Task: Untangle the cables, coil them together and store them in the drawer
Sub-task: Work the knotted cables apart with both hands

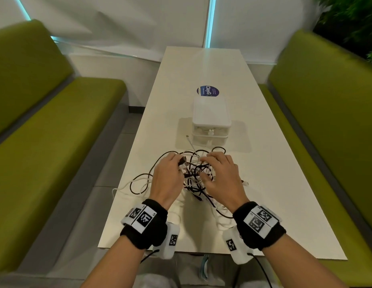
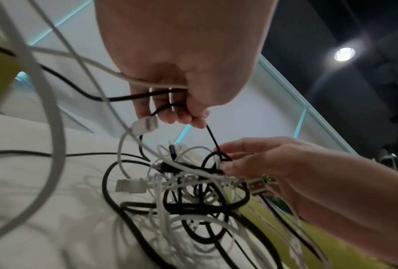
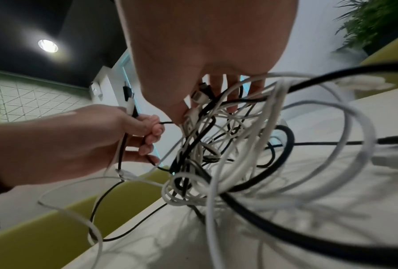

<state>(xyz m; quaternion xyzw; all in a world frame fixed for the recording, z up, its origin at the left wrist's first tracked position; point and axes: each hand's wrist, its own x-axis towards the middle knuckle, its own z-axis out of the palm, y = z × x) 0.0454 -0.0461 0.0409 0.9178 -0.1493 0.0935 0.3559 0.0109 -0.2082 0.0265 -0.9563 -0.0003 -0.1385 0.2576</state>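
A tangle of black and white cables (image 1: 194, 179) lies on the white table (image 1: 274, 183) in front of me, lifted a little between both hands. My left hand (image 1: 178, 164) grips a black cable and a white one (image 2: 147, 96), their plugs sticking out above its fingers (image 3: 147, 131). My right hand (image 1: 203, 170) pinches strands in the middle of the knot (image 2: 225, 166), with fingers pushed into the loops (image 3: 216, 91). A small white two-drawer unit (image 1: 211, 113) stands just beyond the cables, and its drawers look closed.
Green padded benches (image 1: 56, 125) (image 1: 326, 121) run along both sides of the narrow table. A round blue sticker (image 1: 207, 91) lies behind the drawer unit. Loose cable loops (image 1: 137, 183) hang over the table's left edge. A plant (image 1: 351, 21) fills the far right corner.
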